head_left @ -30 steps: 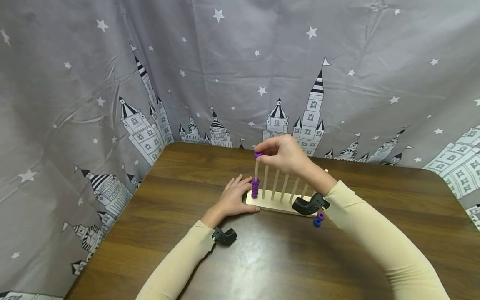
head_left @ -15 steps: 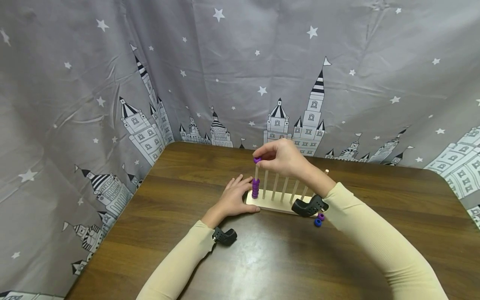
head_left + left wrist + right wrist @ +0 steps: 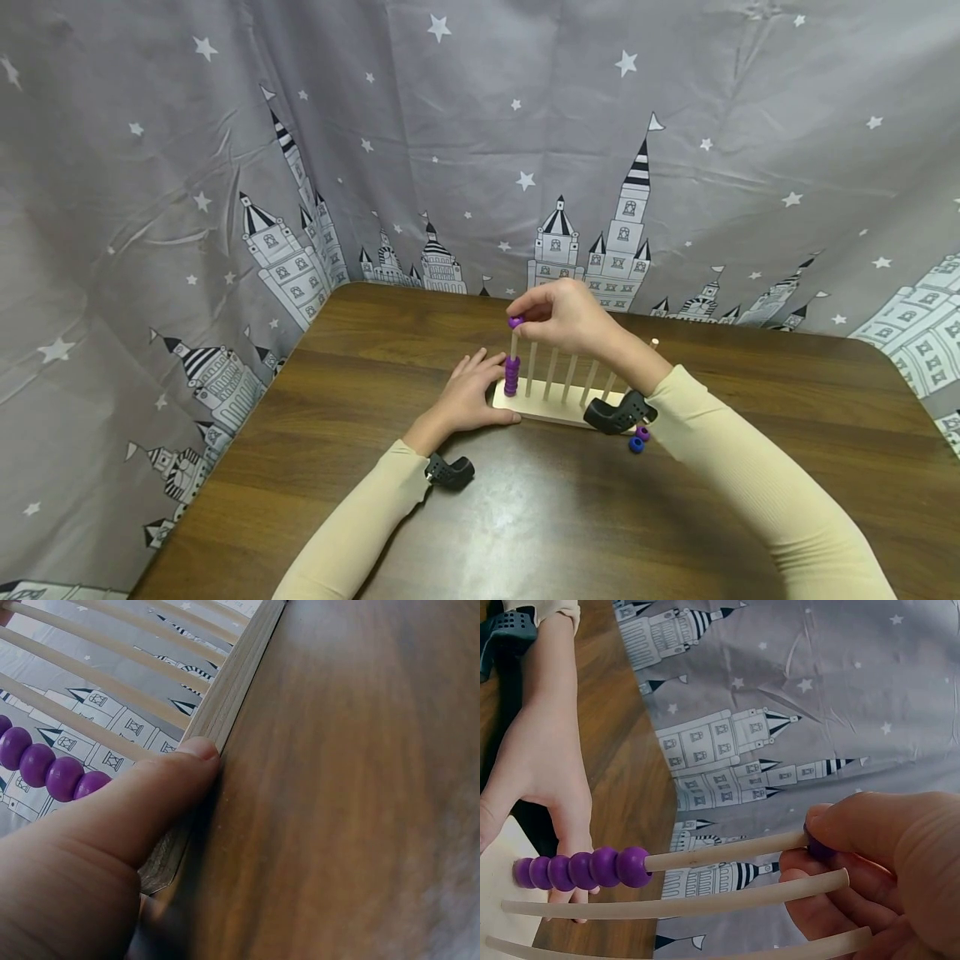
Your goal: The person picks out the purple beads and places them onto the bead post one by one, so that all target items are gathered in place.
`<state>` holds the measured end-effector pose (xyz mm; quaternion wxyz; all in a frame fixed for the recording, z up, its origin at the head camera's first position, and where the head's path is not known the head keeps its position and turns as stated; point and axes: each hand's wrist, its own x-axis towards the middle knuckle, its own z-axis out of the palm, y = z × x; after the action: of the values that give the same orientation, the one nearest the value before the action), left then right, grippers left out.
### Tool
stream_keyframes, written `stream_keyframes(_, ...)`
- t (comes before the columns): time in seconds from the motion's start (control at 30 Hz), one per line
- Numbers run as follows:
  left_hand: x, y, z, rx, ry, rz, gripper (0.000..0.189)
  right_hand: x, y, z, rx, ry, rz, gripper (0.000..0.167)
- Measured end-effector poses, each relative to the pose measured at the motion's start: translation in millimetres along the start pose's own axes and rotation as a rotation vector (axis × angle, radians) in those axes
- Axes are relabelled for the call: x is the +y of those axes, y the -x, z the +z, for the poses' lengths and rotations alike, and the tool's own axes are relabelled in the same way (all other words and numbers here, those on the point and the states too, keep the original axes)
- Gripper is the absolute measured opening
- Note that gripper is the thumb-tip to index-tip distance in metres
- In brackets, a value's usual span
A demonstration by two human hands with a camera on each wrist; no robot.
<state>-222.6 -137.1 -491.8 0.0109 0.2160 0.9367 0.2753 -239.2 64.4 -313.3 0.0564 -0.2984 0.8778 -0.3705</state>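
Note:
Between thumb and fingertips, my right hand (image 3: pixel 573 318) pinches a purple bead (image 3: pixel 821 846) at the top of the leftmost wooden peg (image 3: pixel 727 851). Lower on that peg, several purple beads (image 3: pixel 512 377) are stacked at the bottom. The peg rises from a pale wooden base (image 3: pixel 547 407) that carries a row of bare pegs. My left hand (image 3: pixel 467 398) rests at the base's left end with its fingers spread. In the left wrist view its thumb (image 3: pixel 161 784) presses along the front edge of the base.
By the base's right end, a loose purple bead (image 3: pixel 642 433) and a blue bead (image 3: pixel 637 445) lie on the brown wooden table (image 3: pixel 420 533). A grey curtain (image 3: pixel 465 150) printed with castles and stars hangs behind the table.
My right hand has come down slightly with the purple bead at the top of the leftmost peg. My left hand has stayed in place at the base.

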Motion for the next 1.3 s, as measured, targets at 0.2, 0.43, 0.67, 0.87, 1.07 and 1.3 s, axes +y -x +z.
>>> stream_keyframes(0.2,0.6,0.5,-0.3,-0.002,0.008,0.001,0.071,0.7,-0.2,0.3,0.001,0.0,0.005,0.026)
stream_keyframes(0.43,0.1,-0.6,-0.1,-0.011,-0.002,-0.001,0.072,2.1,1.0,0.7,0.007,0.006,-0.013,0.027)
stream_keyframes(0.67,0.8,-0.1,-0.1,-0.008,0.006,-0.003,0.07,2.3,1.7,1.2,0.015,0.018,-0.031,0.026)
stream_keyframes(0.87,0.7,0.2,0.7,-0.002,0.005,-0.001,0.072,2.4,2.1,1.5,0.022,0.025,-0.046,0.026)
stream_keyframes(1.07,0.8,-0.3,1.1,-0.001,0.011,0.002,0.071,3.2,4.6,-4.2,0.051,-0.001,-0.069,0.025)
stream_keyframes(1.3,1.0,-0.2,-0.4,-0.006,-0.003,-0.008,0.07,9.5,16.8,-23.3,0.095,-0.027,-0.048,0.024)
